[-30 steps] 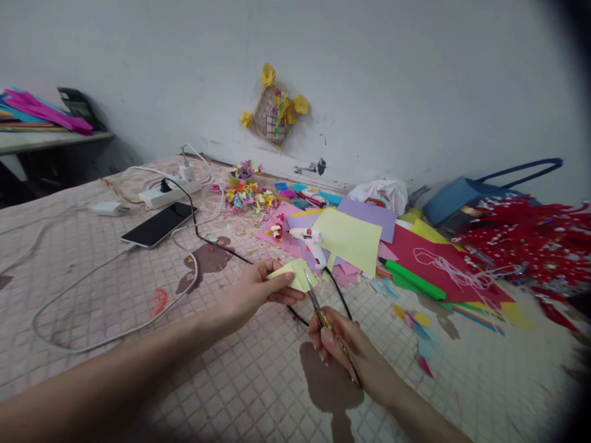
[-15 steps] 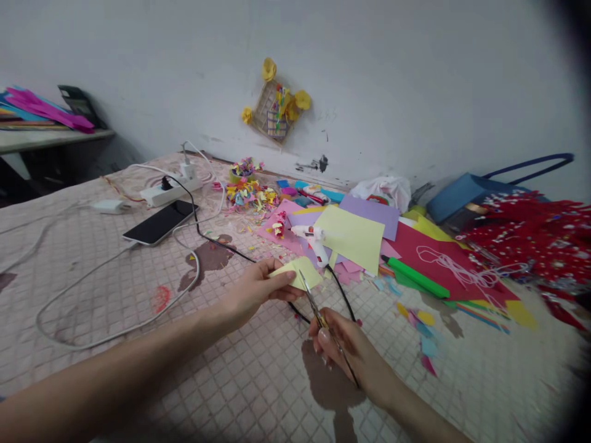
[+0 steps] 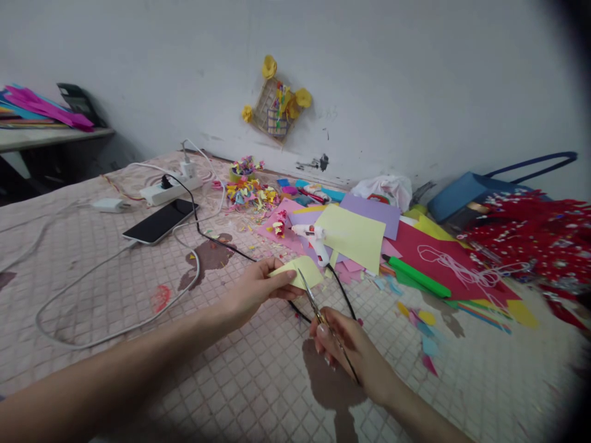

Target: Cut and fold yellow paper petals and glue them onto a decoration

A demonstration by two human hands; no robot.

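Observation:
Between the thumb and fingers of my left hand (image 3: 265,283) is a small piece of pale yellow paper (image 3: 308,271). My right hand (image 3: 346,344) is closed around a pair of scissors (image 3: 313,303), whose blades reach up over the paper's near side. Whether the blades are parted at the paper is too small to tell. Just beyond the paper lies a white glue gun (image 3: 316,241), its black cord (image 3: 342,289) running down behind my right hand. A larger pale yellow sheet (image 3: 353,234) lies to the right of the glue gun.
At the left are a phone (image 3: 161,220), a white power strip (image 3: 170,189) and looping cables. Colourful paper scraps (image 3: 252,194) are heaped near the wall. To the right lie a green marker (image 3: 420,278), white string (image 3: 475,264), a red sheet (image 3: 429,252) and a blue bag (image 3: 455,195).
Almost nothing differs. The scissor blades look slightly closer together over the paper; both hands keep their places and holds.

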